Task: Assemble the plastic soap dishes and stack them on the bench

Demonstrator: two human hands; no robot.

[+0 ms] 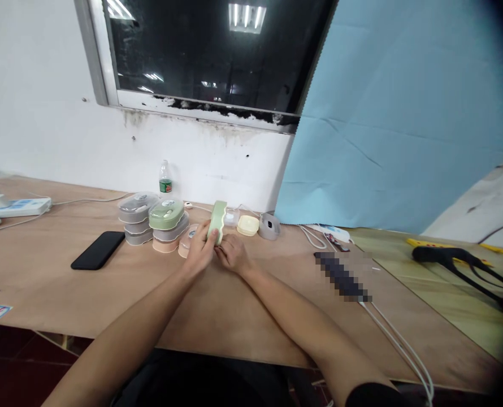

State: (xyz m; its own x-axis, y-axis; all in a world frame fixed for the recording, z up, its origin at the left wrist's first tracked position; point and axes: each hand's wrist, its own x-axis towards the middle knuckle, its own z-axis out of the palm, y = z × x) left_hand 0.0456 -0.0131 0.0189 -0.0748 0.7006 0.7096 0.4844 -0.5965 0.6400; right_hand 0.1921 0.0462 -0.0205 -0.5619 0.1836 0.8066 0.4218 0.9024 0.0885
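A pale green plastic case with a wavy edge (216,221) stands on end between my left hand (198,250) and my right hand (233,253). Both hands grip its lower part, and my fingers hide its bottom end. Just left of my left hand are a stack of grey boxes with a clear lid (136,217) and a stack with a green lid (165,215) over a peach base (165,245). A peach piece (187,242) touches my left hand. Beyond my right hand lie a pale yellow box (247,225) and a small grey box (269,226).
The plywood table (65,294) holds a black phone (98,250), a plastic bottle (165,178), and a white power strip (14,207). A pixelated dark object (342,276) lies right of my arm, with white cables nearby. A black-and-yellow tool (455,255) lies further right.
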